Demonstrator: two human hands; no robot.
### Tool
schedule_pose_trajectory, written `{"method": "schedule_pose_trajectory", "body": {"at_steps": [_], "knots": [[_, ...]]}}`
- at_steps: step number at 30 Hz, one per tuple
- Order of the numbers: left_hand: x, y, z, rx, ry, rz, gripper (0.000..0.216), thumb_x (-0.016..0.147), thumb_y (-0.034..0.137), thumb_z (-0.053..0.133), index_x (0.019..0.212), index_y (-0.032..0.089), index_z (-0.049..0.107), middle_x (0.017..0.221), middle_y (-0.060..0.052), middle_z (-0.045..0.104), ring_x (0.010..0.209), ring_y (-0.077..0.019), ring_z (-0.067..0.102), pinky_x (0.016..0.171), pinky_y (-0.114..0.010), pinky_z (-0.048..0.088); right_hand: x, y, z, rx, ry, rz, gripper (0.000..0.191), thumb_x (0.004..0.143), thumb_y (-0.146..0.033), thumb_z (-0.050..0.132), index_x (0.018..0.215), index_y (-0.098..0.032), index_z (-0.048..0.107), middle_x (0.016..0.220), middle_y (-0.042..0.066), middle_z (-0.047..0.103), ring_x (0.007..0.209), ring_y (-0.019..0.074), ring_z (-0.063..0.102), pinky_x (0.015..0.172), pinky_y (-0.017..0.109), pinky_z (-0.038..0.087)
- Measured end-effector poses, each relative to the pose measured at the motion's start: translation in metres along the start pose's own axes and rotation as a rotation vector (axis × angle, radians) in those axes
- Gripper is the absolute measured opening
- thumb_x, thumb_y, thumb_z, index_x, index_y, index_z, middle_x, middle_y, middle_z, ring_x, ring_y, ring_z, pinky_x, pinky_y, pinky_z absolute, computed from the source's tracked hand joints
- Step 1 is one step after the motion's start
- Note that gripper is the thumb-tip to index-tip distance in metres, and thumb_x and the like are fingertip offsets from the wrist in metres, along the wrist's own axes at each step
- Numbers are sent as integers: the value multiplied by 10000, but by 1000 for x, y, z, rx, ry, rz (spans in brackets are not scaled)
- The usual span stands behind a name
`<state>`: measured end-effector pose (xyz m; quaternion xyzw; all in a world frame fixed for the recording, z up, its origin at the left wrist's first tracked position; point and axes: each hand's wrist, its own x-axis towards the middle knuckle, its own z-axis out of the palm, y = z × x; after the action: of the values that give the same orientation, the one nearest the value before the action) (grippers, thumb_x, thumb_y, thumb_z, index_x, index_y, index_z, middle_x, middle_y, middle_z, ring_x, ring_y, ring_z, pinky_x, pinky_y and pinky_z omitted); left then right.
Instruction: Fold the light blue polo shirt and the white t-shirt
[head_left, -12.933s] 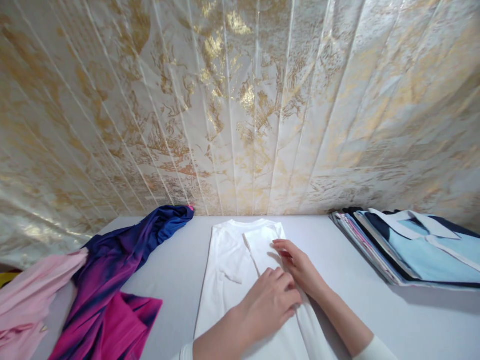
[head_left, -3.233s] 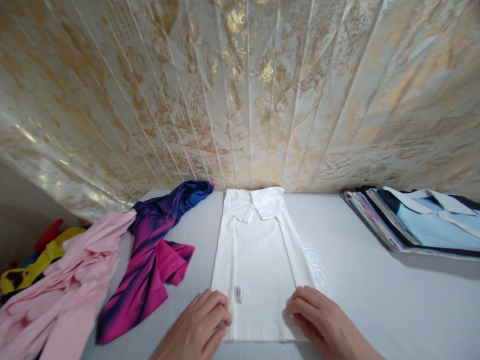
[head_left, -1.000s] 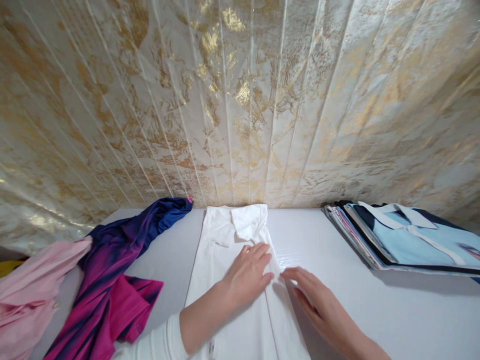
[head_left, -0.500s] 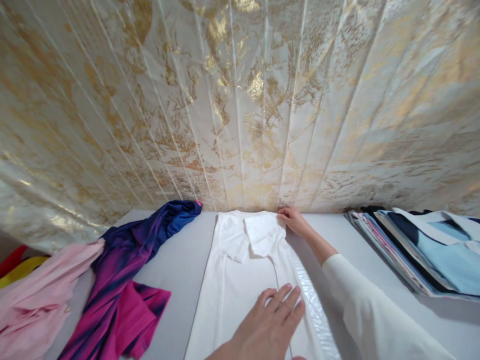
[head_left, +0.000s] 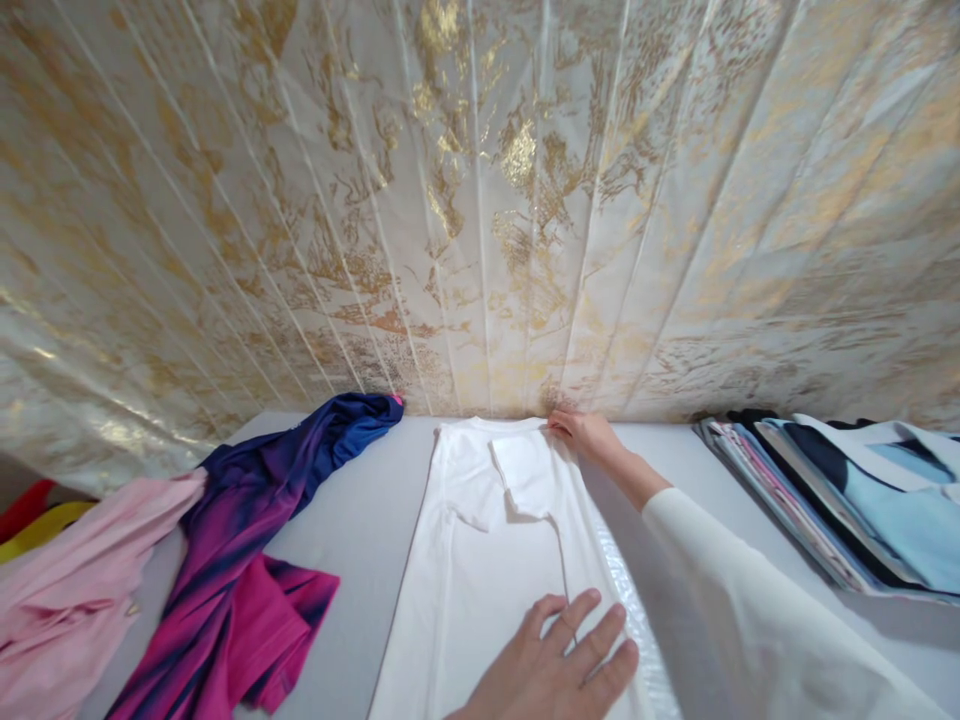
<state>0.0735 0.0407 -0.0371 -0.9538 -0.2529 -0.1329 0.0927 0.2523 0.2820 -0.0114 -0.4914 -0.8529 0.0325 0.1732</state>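
A white shirt (head_left: 499,580) lies lengthwise in front of me, its sides folded inward and one short sleeve (head_left: 521,475) turned across the upper part. My left hand (head_left: 559,655) rests palm down on the lower right of the shirt, fingers spread. At the shirt's far right shoulder corner, beside the neckline, my right hand (head_left: 581,432) pinches the fabric. Its fingertips are partly hidden by the cloth. Along the shirt's right edge a strip of shiny clear plastic (head_left: 630,590) shows from beneath.
On the left lie a purple and blue garment (head_left: 262,530), a pink garment (head_left: 90,590) and yellow cloth (head_left: 45,530). A stack of folded clothes (head_left: 847,510) sits at the right. Behind the grey-white table (head_left: 352,560) hangs a gold-patterned curtain (head_left: 480,220).
My left hand has slid a little to the right over the shirt, its fingers spreading wider. My right hand stays at the shoulder corner, shifted slightly. The shirt's folded layer has moved slightly right.
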Motion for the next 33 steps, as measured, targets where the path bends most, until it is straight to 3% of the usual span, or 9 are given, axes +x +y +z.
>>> {"method": "schedule_pose_trajectory", "body": {"at_steps": [4,6,10,14,19,22,25,29,33], "knots": [[-1,-3,-1,-150,-81,-31,436,1033,280,298,1451,163,339,1519,-62,366,1384,-209,358,1023,-343,386,-3,-7,-4,-47,33,-2,215,949,-189,447,979,-194,660,1017,81,663,903,180,626,785,272,470],[-2,-5,-4,-243,-133,-82,538,1018,370,340,1491,131,249,1546,-106,290,1427,-221,276,1071,-361,349,-13,-16,-8,-60,79,8,277,912,-123,426,1078,-176,641,1115,120,638,1003,223,606,856,310,458],[-5,-6,-17,-344,-179,-289,752,933,554,442,1508,129,211,1583,-132,138,1461,-283,156,1147,-465,235,-61,-46,-10,-55,161,21,441,879,-78,368,1296,-141,498,1310,159,545,1164,250,540,958,374,439],[0,-4,-25,-344,-175,-407,608,959,431,439,1487,169,290,1584,-90,180,1460,-258,170,1158,-472,213,-110,-66,-1,-47,114,5,436,907,-125,349,1323,-157,478,1362,133,551,1188,220,562,951,359,463],[9,-1,-24,-267,-115,-431,503,989,368,390,1445,158,370,1559,-89,278,1441,-242,239,1111,-458,302,-125,-69,-5,-78,106,89,441,928,-191,354,1332,-85,497,1411,223,497,1347,325,417,1034,523,372],[5,5,-29,-226,-118,-431,473,986,337,410,1405,117,422,1515,-133,367,1432,-253,264,1107,-462,308,-144,-89,-6,-60,102,46,465,949,-217,352,1391,-104,440,1473,180,436,1395,269,354,1081,460,356],[-12,14,-39,-250,-141,-395,456,980,356,432,1361,111,481,1448,-150,464,1424,-260,283,1133,-478,265,-181,-120,4,47,148,-35,489,973,-263,339,1436,-110,357,1484,197,412,1369,235,401,1047,410,425],[-44,30,-51,-349,-197,-355,587,992,485,361,1469,142,337,1544,-106,308,1448,-238,220,1163,-450,219,-220,-144,22,96,250,-26,526,955,-189,335,1474,-132,265,1497,210,382,1399,245,348,1041,455,438],[-61,46,-57,-410,-246,-330,676,971,516,402,1521,176,204,1586,-97,146,1469,-243,126,1181,-446,172,-216,-145,21,1,201,-1,507,938,-177,357,1440,-110,349,1482,194,417,1397,262,350,1078,480,392]]}}
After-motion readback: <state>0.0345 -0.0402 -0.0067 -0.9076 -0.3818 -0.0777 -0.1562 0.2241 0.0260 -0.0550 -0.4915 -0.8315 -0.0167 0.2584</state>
